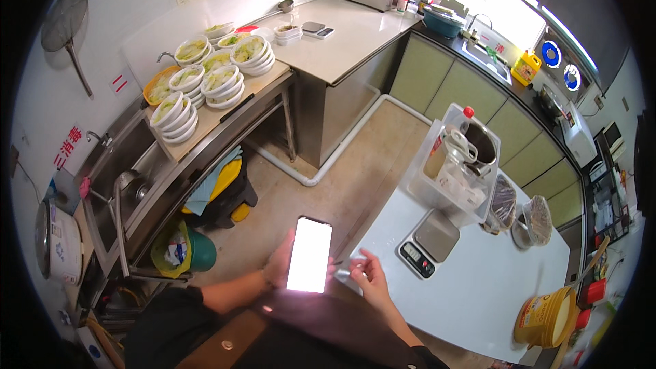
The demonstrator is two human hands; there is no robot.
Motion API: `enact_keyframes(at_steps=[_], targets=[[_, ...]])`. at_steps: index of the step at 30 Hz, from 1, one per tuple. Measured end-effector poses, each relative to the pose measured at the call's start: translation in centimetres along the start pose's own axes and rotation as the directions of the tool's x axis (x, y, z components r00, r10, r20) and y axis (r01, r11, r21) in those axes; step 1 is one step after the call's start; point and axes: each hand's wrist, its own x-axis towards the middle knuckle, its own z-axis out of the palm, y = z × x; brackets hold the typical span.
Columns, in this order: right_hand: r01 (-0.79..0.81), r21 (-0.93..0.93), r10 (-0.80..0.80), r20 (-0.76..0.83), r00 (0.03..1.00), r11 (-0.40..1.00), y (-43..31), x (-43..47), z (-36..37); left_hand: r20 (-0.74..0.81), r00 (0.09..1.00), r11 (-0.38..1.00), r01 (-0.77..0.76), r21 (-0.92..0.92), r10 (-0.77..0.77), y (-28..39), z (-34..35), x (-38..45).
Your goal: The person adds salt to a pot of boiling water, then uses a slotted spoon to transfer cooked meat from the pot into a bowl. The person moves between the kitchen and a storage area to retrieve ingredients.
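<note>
My left hand [281, 261] holds a smartphone [309, 255] upright in front of my body; its screen is a glare of white and nothing on it can be read. To the right of the phone is my right hand [370, 275], over the near left edge of a white table [476, 287]. Its fingers are loosely curled and apart, and no held object stands out. On the table close to that hand lies a digital kitchen scale [435, 236] with a bare steel plate and a lit display.
A clear plastic bin [451, 205] of utensils, film-covered metal containers [538, 223] and a yellow tub [543, 318] stand on the table. At left, stacked white bowls of cut vegetables [220, 82] sit on a board beside a steel sink [143, 174]. A green bin [202, 250] stands below.
</note>
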Motion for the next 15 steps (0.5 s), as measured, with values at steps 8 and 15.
enact_keyframes(at_steps=[8,15], targets=[[-0.270,-0.438,0.466,0.439,0.768,0.858,6.2,8.9,5.8,-0.045,0.998,0.952,-0.029,0.305,0.045,12.0,-9.1,-3.3],[-0.344,-0.363,0.499,0.667,0.553,0.866,6.3,20.6,13.3,-0.382,0.750,0.502,0.652,0.568,-0.540,25.9,-8.2,-4.6]])
